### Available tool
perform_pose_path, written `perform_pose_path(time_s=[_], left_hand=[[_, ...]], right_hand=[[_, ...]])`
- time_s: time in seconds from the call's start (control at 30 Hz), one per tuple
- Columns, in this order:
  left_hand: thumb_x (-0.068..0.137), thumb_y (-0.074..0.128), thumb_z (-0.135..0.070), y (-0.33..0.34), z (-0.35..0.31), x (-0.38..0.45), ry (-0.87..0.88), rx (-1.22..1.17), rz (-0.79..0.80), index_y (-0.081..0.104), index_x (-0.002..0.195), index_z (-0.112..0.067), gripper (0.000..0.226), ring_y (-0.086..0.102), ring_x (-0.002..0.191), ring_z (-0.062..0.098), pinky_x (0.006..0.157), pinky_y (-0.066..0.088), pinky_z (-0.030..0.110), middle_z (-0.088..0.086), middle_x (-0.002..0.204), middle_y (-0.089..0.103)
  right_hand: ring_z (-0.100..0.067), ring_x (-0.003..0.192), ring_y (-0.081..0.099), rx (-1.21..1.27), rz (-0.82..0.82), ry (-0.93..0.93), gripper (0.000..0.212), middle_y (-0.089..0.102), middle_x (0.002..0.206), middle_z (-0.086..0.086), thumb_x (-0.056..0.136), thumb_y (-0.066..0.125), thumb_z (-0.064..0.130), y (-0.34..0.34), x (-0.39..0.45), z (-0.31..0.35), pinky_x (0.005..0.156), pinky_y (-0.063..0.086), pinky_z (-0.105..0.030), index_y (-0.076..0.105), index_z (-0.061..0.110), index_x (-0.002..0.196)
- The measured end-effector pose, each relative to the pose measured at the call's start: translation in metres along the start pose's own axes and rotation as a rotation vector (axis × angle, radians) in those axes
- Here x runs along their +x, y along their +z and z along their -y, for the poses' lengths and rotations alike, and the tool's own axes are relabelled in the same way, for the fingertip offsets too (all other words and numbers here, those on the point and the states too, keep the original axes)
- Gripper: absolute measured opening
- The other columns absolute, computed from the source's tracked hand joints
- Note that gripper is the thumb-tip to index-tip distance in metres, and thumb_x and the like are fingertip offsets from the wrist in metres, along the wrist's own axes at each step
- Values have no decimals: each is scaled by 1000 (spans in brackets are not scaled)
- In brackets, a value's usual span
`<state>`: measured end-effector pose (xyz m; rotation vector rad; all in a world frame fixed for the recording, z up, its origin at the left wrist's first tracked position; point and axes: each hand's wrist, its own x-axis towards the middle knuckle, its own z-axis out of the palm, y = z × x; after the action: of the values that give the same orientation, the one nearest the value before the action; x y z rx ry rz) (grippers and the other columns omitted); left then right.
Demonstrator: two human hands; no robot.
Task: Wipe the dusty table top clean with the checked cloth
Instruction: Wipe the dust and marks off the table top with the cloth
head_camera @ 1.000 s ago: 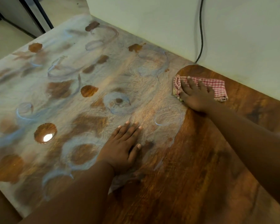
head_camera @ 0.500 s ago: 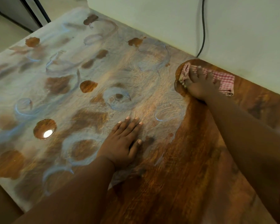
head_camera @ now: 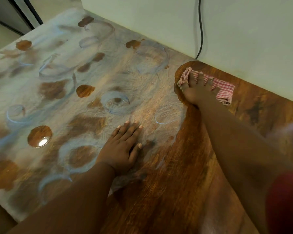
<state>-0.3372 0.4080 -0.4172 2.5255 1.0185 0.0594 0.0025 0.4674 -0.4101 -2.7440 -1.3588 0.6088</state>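
The wooden table top [head_camera: 184,183] is dark and bare on its right part, while its left and middle carry a grey-white dust layer [head_camera: 108,68] with ring marks and brown patches. A red-and-white checked cloth [head_camera: 222,88] lies folded near the wall at the back right. My right hand [head_camera: 197,90] presses flat on the cloth with fingers spread straight. My left hand [head_camera: 123,147] rests flat on the dusty wood in the middle, fingers straight and together.
A pale wall [head_camera: 243,39] runs along the table's far edge, with a black cable [head_camera: 200,31] hanging down to the table just behind the cloth. The table's left edge drops to the floor [head_camera: 0,39]. A shiny bare spot [head_camera: 40,136] reflects light.
My right hand has pushed the cloth away from me toward the wall and slightly left, baring a rounded patch of wood at the dust's edge. My left hand has stayed in place.
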Motion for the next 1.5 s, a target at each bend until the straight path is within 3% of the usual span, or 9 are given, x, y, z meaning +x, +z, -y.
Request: perform_pose_path(time_s=[0.17,0.3,0.43,0.63,0.8,0.97,1.23,1.37,1.5], left_hand=[[92,6,-58,0,0,0,-4,6,2,7,152,-28,66,-17,145,5,116,-14,26,-13,158,-1],[93,7,-57,0,0,0,-3,5,3,8,152,-27,66,-17,145,7,116,-14,26,-12,158,0],[93,7,-57,-1,-1,0,0,4,3,8,153,-27,66,-18,145,6,116,-15,25,-12,159,0],[93,7,-57,-1,-1,0,2,8,1,10,153,-27,67,-17,145,6,116,-14,25,-12,158,0],[92,6,-57,-2,-2,0,-6,13,10,8,152,-28,68,-18,144,6,115,-16,25,-13,158,-1],[90,2,-59,-3,-3,1,-11,27,17,4,152,-29,69,-20,144,5,114,-18,23,-15,157,-4],[90,3,-59,-4,-3,0,-8,15,16,6,152,-27,70,-18,144,7,115,-16,25,-13,157,-2],[88,1,-61,-3,-3,0,-13,34,31,3,151,-29,70,-18,144,7,115,-16,25,-13,158,-3],[88,0,-61,-2,-2,2,-11,33,35,-2,149,-31,68,-20,143,6,115,-16,26,-14,157,-6]], right_hand=[[-34,145,-10,-103,1,-272,62,-12,161,3,92,7,65,29,-48,18,108,-10,-62,-6,44,149],[-26,146,-6,-178,-41,-416,62,-8,161,9,86,1,70,40,-87,-22,110,-5,-58,-8,52,145],[-25,146,-6,-205,-21,-324,65,-7,160,10,86,-1,73,19,-63,-48,111,-2,-56,-8,50,146],[-36,144,-12,-83,-3,-92,63,-13,160,1,94,9,64,9,-28,-1,109,-10,-63,-6,41,150],[-34,144,-16,-132,26,-287,61,-18,159,2,93,4,63,33,-76,12,108,-14,-60,-12,42,148],[-24,146,-11,-183,-15,-443,61,-12,159,13,85,1,71,48,-124,-31,110,-11,-53,-13,55,143],[-33,144,-16,-97,-2,-183,62,-17,160,3,93,6,63,49,-103,13,107,-15,-61,-8,41,149],[-33,144,-14,-106,-28,-385,59,-14,159,3,91,1,64,68,-146,22,104,-21,-57,-18,47,144],[-26,145,-6,-140,-66,-521,57,-8,157,12,89,0,70,76,-183,-14,106,-18,-49,-18,56,141]])
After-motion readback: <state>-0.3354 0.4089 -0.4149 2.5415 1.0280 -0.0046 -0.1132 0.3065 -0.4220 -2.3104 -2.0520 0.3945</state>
